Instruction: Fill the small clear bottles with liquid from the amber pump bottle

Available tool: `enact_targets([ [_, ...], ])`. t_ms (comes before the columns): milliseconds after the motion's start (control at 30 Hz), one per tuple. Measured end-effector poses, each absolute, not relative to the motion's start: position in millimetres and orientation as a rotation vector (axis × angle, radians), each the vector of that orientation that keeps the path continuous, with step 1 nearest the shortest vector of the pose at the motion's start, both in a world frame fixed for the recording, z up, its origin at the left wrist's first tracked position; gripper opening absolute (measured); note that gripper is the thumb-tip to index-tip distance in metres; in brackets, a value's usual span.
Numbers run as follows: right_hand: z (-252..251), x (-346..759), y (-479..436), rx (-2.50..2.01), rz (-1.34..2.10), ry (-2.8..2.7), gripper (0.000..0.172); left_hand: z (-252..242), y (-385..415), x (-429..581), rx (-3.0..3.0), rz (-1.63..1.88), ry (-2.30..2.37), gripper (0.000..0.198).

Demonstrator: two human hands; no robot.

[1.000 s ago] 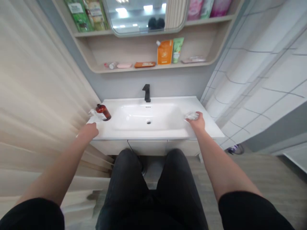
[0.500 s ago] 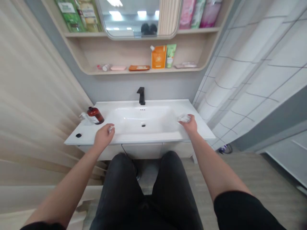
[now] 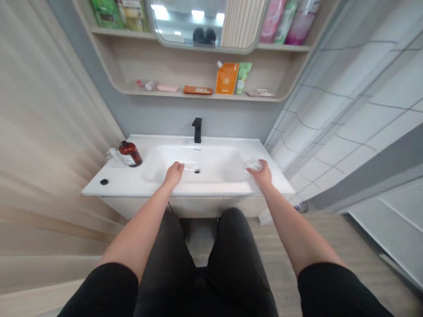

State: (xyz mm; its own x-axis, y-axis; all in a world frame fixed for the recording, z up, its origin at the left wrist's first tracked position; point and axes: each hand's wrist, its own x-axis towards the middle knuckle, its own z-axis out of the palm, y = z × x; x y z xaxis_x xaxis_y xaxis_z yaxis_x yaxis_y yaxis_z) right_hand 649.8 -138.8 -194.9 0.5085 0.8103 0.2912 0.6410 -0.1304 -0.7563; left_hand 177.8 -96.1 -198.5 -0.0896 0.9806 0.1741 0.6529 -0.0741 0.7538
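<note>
My left hand [image 3: 173, 175] is over the front left part of the white sink basin [image 3: 218, 177], its fingers closed in a pinch. A faint whitish bit shows by its fingertips, too small and blurred to name. At the basin's right edge, my right hand [image 3: 263, 173] grips a clear, shiny plastic thing [image 3: 253, 165], low over the counter; whether it is a small container or a wrapper I cannot tell. The black faucet [image 3: 197, 130] stands behind the basin, and the drain hole [image 3: 197, 171] lies just right of my left hand.
On the left of the counter stand a brown bottle [image 3: 131, 154] and a clear pump bottle [image 3: 115, 158], with a black round cap [image 3: 104, 182] in front. The wall shelf [image 3: 198, 96] holds an orange pouch [image 3: 227, 78], a green tube [image 3: 243, 77] and small packs. A mirror [image 3: 188, 22] hangs above.
My left hand has moved right, from the counter's left side to over the basin, still pinched. My right hand stays at the basin's right edge with the clear plastic thing. The view has shifted slightly.
</note>
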Motion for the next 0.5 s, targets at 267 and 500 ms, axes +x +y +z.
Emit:
enact_targets([
  [267,-184.0,619.8,-126.8,-1.694,0.351,-1.286,0.091,-201.9,-86.9,177.3,1.683,1.099,1.763,0.025],
  [500,-176.6,507.3,-100.5,-1.382,0.534,-1.552,0.091,-205.8,-87.2,174.4,1.533,1.278,1.633,0.016],
])
